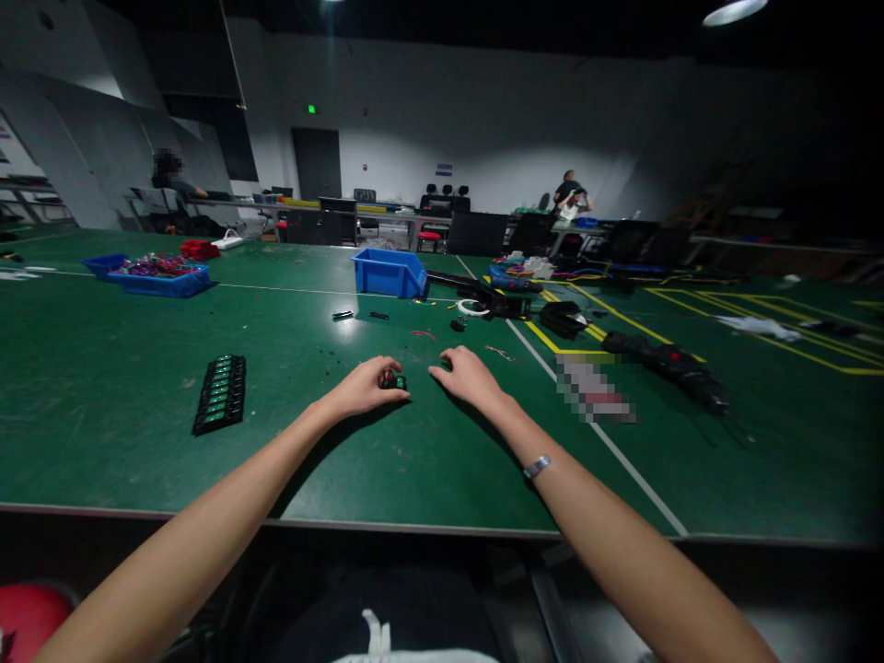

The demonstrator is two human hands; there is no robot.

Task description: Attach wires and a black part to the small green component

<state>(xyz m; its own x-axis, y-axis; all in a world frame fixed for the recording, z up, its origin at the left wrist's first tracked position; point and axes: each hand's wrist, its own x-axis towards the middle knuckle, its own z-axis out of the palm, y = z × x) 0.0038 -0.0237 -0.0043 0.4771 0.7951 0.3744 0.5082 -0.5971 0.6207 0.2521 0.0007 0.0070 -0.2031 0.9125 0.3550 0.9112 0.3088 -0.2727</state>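
My left hand (365, 385) rests on the green table (331, 470), thumb and fingers closed around a small black-and-green part (399, 381). Most of that part is covered by the fingers. A short distance to its right, my right hand (470, 376) hovers at or just over the tabletop, fingers curved and thumb apart, with nothing visible in it. A row of black pieces with green strips (221, 394) lies to the left of my left hand. Beyond the hands are two small black bars (343, 315), a red wire (423, 333) and a small black piece (458, 324).
Farther back stand a blue bin (390, 274) and a blue tray (158, 285) heaped with coloured wires. To the right lie a white ring (472, 308), black tools and a long black cable-like bundle (667, 368). Other people are at distant tables.
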